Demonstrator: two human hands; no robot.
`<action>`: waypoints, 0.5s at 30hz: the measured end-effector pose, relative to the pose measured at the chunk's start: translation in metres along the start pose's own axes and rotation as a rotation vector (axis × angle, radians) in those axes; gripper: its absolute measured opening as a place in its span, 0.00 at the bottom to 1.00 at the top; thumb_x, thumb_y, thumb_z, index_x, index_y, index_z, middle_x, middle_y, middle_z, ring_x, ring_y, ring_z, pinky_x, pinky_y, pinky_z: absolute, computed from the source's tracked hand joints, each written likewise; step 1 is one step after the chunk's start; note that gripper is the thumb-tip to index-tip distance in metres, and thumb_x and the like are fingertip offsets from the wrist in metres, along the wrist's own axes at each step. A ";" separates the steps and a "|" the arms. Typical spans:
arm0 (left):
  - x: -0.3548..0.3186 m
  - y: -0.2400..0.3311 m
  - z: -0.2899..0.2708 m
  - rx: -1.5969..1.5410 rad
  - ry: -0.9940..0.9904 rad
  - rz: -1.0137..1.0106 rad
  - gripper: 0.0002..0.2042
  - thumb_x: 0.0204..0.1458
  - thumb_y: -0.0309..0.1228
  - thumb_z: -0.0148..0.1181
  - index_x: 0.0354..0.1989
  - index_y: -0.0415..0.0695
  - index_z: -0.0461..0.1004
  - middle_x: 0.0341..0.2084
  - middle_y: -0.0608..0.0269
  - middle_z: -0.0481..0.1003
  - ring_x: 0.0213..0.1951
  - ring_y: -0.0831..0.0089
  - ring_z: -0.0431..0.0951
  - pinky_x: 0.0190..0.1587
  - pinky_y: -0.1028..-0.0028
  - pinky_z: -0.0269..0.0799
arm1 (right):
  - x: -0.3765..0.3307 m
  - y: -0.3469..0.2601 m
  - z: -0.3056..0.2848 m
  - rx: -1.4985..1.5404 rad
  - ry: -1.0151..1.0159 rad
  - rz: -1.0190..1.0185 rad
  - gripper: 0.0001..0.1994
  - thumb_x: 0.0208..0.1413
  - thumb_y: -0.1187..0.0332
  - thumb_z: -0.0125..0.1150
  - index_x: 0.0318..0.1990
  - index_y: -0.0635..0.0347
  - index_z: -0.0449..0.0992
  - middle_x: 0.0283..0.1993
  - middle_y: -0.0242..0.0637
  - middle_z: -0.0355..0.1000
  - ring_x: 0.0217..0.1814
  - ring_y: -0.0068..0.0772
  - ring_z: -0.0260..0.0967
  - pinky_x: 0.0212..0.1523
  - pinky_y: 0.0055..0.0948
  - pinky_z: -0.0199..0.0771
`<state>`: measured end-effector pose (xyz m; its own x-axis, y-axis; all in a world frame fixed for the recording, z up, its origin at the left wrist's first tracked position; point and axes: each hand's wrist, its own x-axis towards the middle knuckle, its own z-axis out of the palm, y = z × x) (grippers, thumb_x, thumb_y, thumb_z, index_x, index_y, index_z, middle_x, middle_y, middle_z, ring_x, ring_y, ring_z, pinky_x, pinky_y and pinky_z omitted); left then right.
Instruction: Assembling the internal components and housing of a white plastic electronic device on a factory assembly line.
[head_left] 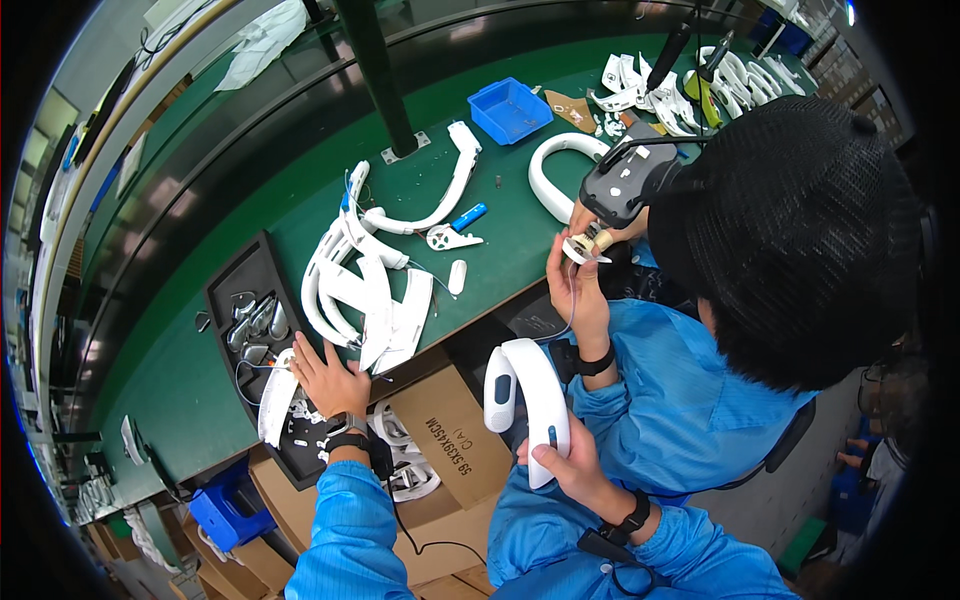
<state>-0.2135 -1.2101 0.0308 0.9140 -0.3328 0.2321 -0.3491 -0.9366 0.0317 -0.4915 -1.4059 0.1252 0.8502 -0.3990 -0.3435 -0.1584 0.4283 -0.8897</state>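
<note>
My right hand (575,468) is closed around the lower end of a white curved plastic device (540,395), which looks like a neck fan, above my lap. A thin cable runs from its upper part toward the co-worker's hands. My left hand (332,382) reaches to the bench edge with fingers spread, palm down, beside a white curved shell (276,405) and the black tray's rim; whether the fingertips touch the shell I cannot tell. Beyond it lies a heap of white curved shells (372,305), with wires and a blue cylindrical battery cell (469,216) near them.
At my right a co-worker in blue holds a small white part (585,250) with wires. A black tray (268,262) holds shiny dark parts. Below the bench edge stands an open cardboard box (470,430) with white parts. A blue bin (510,110) and a green post (375,75) stand farther back.
</note>
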 end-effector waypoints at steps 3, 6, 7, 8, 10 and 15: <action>0.000 0.000 -0.001 -0.002 -0.004 -0.005 0.27 0.39 0.30 0.60 0.53 0.37 0.72 0.69 0.43 0.50 0.70 0.49 0.49 0.70 0.53 0.41 | 0.000 -0.001 0.000 -0.003 0.000 -0.003 0.19 0.59 0.66 0.58 0.53 0.67 0.63 0.37 0.40 0.75 0.38 0.26 0.74 0.42 0.27 0.74; 0.000 -0.001 0.002 0.023 0.025 0.012 0.27 0.38 0.31 0.61 0.52 0.39 0.72 0.68 0.45 0.52 0.68 0.49 0.52 0.70 0.52 0.42 | 0.001 -0.002 0.000 0.001 0.005 0.000 0.19 0.59 0.66 0.58 0.53 0.67 0.63 0.37 0.40 0.75 0.38 0.26 0.74 0.42 0.27 0.74; 0.000 -0.001 0.002 0.021 0.025 0.011 0.27 0.38 0.31 0.61 0.52 0.39 0.72 0.68 0.45 0.52 0.68 0.49 0.52 0.70 0.52 0.42 | 0.001 -0.002 -0.001 -0.003 0.005 -0.001 0.19 0.59 0.66 0.58 0.53 0.67 0.63 0.37 0.40 0.75 0.38 0.26 0.74 0.42 0.26 0.74; 0.000 0.000 0.002 0.017 0.022 0.010 0.27 0.38 0.31 0.61 0.52 0.38 0.72 0.68 0.45 0.51 0.68 0.49 0.52 0.70 0.52 0.42 | 0.000 -0.001 -0.002 -0.006 0.006 -0.003 0.19 0.59 0.66 0.58 0.53 0.67 0.63 0.37 0.40 0.75 0.38 0.25 0.74 0.42 0.26 0.74; 0.000 -0.001 0.001 0.014 0.020 0.008 0.27 0.38 0.31 0.61 0.52 0.38 0.72 0.68 0.45 0.51 0.68 0.48 0.51 0.70 0.52 0.42 | 0.001 -0.002 -0.002 -0.006 0.007 0.000 0.19 0.59 0.66 0.58 0.53 0.67 0.63 0.37 0.40 0.75 0.38 0.26 0.74 0.42 0.26 0.74; 0.000 0.000 0.001 0.008 -0.007 -0.004 0.27 0.38 0.31 0.60 0.53 0.38 0.72 0.69 0.43 0.50 0.70 0.50 0.49 0.71 0.52 0.41 | 0.001 -0.004 -0.004 -0.004 0.014 0.004 0.18 0.59 0.67 0.58 0.52 0.67 0.63 0.36 0.40 0.75 0.38 0.26 0.74 0.41 0.26 0.74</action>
<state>-0.2132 -1.2108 0.0301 0.9169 -0.3296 0.2250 -0.3435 -0.9388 0.0245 -0.4918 -1.4108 0.1270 0.8425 -0.4085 -0.3512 -0.1641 0.4264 -0.8895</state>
